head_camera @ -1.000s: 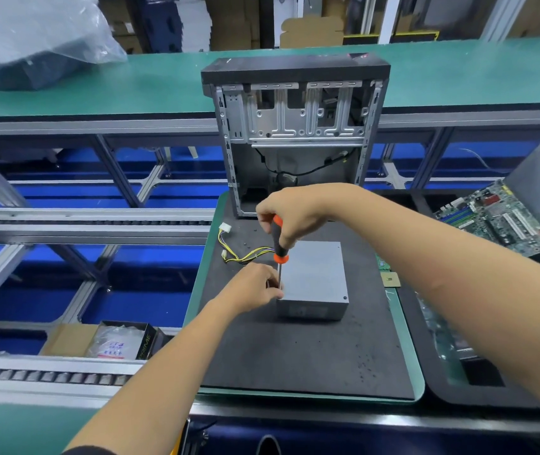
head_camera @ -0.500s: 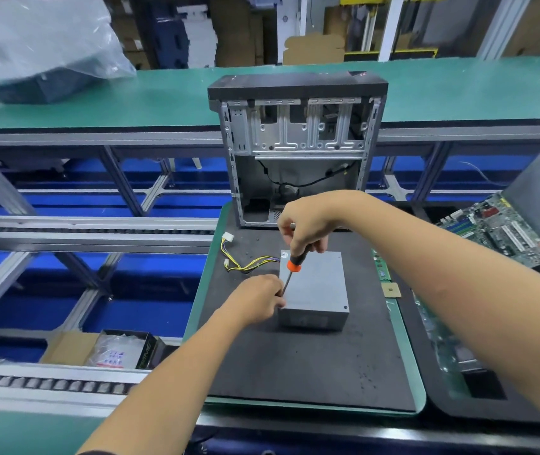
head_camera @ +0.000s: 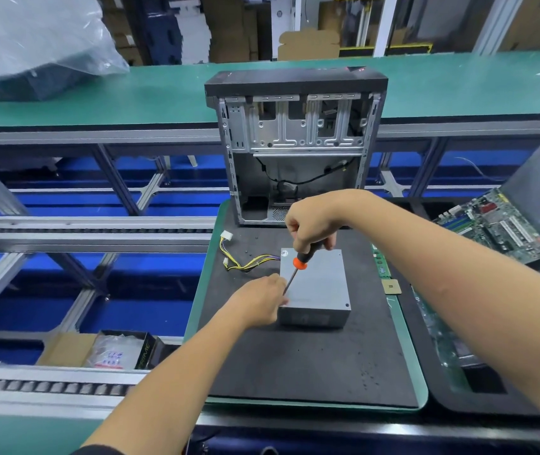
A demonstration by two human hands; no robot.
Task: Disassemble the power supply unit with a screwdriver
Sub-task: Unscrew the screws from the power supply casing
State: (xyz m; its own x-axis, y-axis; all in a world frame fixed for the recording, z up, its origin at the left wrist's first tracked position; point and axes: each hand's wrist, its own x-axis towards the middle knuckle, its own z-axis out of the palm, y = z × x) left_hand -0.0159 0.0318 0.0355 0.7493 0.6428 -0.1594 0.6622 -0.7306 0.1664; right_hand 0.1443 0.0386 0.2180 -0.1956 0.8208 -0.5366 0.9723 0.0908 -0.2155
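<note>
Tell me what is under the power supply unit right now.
The power supply unit sits flat on the black mat, which lies on a green tray. The mat beneath the unit is covered, so anything lying there cannot be seen.

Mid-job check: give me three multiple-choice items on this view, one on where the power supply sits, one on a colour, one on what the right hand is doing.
1. The power supply lies:
A. inside the computer case
B. on the dark mat in front of the case
C. on the green belt

2. The collar on the screwdriver is:
A. orange
B. blue
C. yellow

3. The right hand:
A. rests flat on the mat
B. holds the circuit board
C. grips the screwdriver handle

Answers:
1 B, the grey box rests on the mat before the open computer case.
2 A, an orange ring sits where handle meets shaft.
3 C, fingers curl round the handle, tip angled toward the left hand.
</note>
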